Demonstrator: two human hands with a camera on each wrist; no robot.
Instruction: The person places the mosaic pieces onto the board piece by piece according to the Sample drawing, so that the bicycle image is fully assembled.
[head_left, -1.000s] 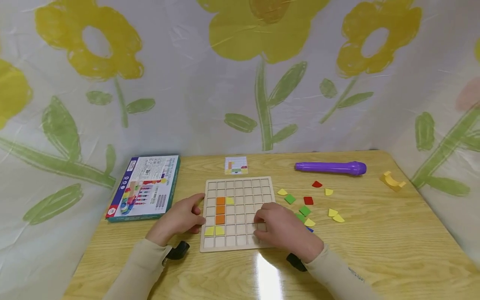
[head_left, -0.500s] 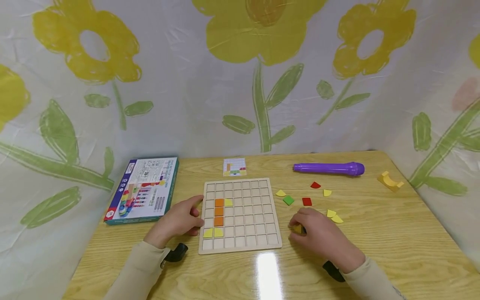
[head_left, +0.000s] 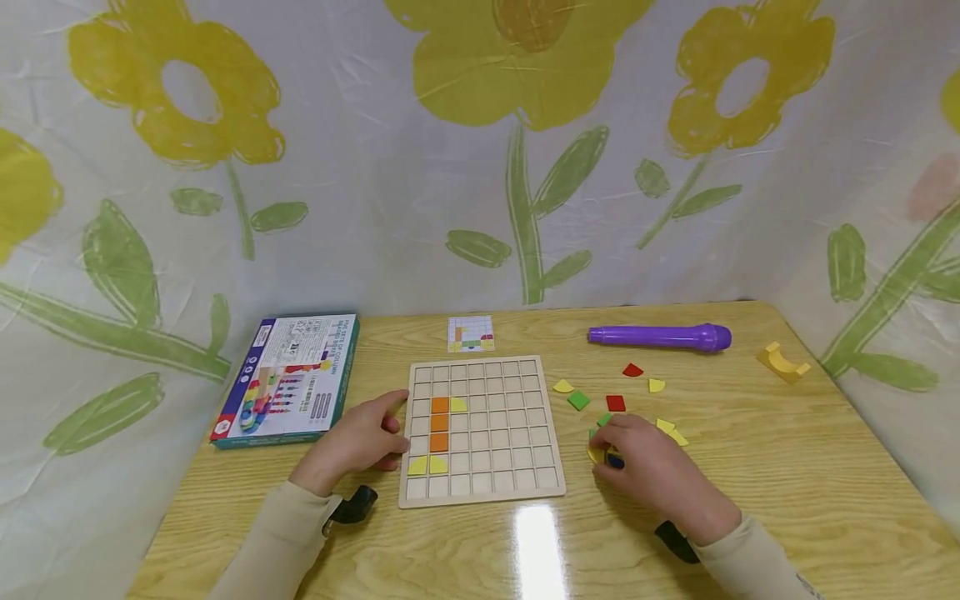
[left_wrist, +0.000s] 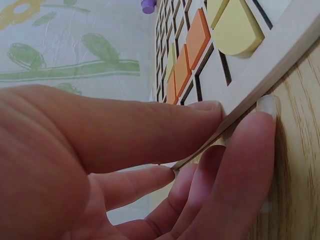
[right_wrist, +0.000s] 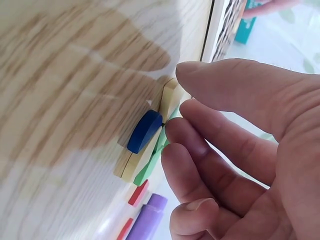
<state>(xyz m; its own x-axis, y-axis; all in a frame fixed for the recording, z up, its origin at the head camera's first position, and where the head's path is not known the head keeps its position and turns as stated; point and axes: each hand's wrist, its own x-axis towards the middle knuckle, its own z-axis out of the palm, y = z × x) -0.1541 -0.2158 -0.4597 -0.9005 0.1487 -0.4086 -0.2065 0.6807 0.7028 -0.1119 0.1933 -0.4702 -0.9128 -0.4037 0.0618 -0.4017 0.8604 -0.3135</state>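
My left hand (head_left: 358,435) rests at the left edge of a wooden grid board (head_left: 495,433); in the left wrist view its thumb and a finger touch the rim. Three orange squares (head_left: 438,423) stand in a column on the board, with a yellow quarter-round tile (head_left: 458,404) beside the top one and two more yellow tiles (head_left: 428,465) lower left. Right of the board, my right hand (head_left: 648,467) hovers over loose tiles. A blue tile (right_wrist: 145,131), yellow tiles (right_wrist: 169,95) and green ones (right_wrist: 149,162) lie below its parted thumb and fingers.
Behind the board lies a pattern card (head_left: 471,333). A boxed toy set (head_left: 288,375) is at the left, a purple toy microphone (head_left: 660,337) at the back right, and a yellow arch block (head_left: 783,362) farther right. Red tiles (head_left: 616,403) lie nearby.
My right hand has gone from the board's right side out to the loose tiles, then slightly farther right. My left hand stays at the board's edge; the tiles on the board look the same.
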